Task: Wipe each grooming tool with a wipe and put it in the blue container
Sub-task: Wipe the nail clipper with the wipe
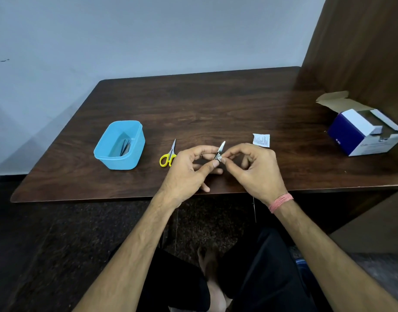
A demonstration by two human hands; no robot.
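Blue container (pixel 120 146): translucent plastic, rounded-rectangular tub with a stepped rim, standing on the left part of the bench (pixel 216 104). Bench surface is dark wood-grain, smooth, slightly glossy. Inside the tub lie slim dark metal tools (pixel 125 147); their exact type cannot be told.

Just right of the tub, small scissors (pixel 169 154) lie flat on the bench: yellow loop handles toward the person, thin pointed steel blades pointing away, blades together. The handles sit just beside the left hand.

Left hand (pixel 189 170): fingers curled, thumb and forefinger pinching the lower end of a small shiny metal grooming tool (pixel 221 149), held tilted above the bench near its front edge, its flat tapered tip pointing up and away.

Right hand (pixel 254 167): fingers curled, thumb and fingertips pinching a small pale folded wipe (pixel 220 158) against the lower part of the tool. The two hands meet at the tool. A band of pink threads circles the right wrist.

Behind the right hand, a torn white sachet (pixel 261 139) with fine print lies flat. Far right: an open cardboard box (pixel 360 134), blue and white, flaps raised.
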